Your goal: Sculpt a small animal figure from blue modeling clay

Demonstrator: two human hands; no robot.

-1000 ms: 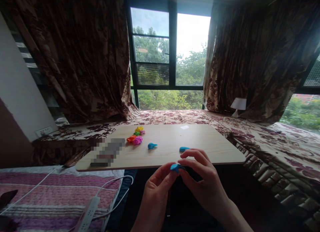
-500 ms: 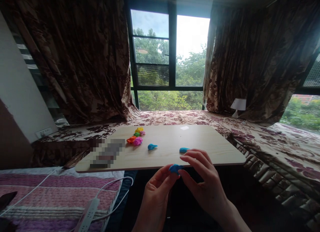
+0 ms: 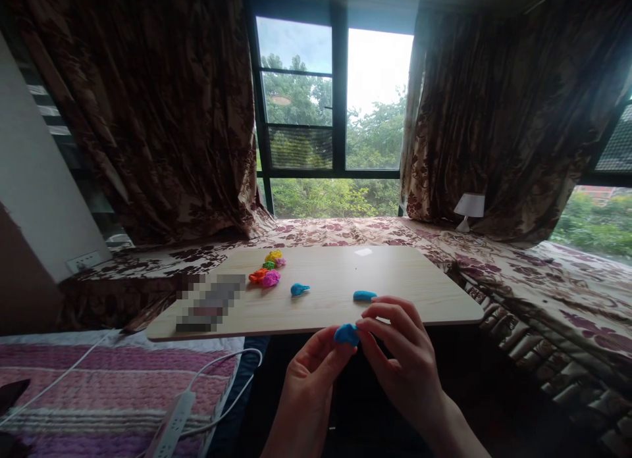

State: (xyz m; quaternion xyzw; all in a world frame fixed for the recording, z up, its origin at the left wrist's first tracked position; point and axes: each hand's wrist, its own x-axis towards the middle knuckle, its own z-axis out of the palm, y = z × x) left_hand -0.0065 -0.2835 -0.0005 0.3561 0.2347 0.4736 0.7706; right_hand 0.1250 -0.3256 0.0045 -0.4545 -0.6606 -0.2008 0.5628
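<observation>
A lump of blue modelling clay point(image 3: 346, 335) is held just off the near edge of the table point(image 3: 409, 274). My left hand point(image 3: 313, 372) pinches it between thumb and fingers from the left. From the right, the thumb and index finger of my right hand point(image 3: 402, 346) close on its other side. Beyond my right fingers lies a blue clay roll point(image 3: 364, 295). Farther left on the table rests a blue clay piece with a pointed tip point(image 3: 299, 289).
Orange clay point(image 3: 257, 276), magenta clay point(image 3: 271, 278), green clay point(image 3: 268, 265) and yellow clay point(image 3: 273, 255) cluster at the table's left. A blurred-out item point(image 3: 212, 303) lies nearby. A power strip point(image 3: 170, 425) with white cables is at lower left; a lamp point(image 3: 468, 211) stands back right.
My right index finger and thumb have closed in on the lump, which looks rounder and less drawn out to the right. My left hand keeps its pinch.
</observation>
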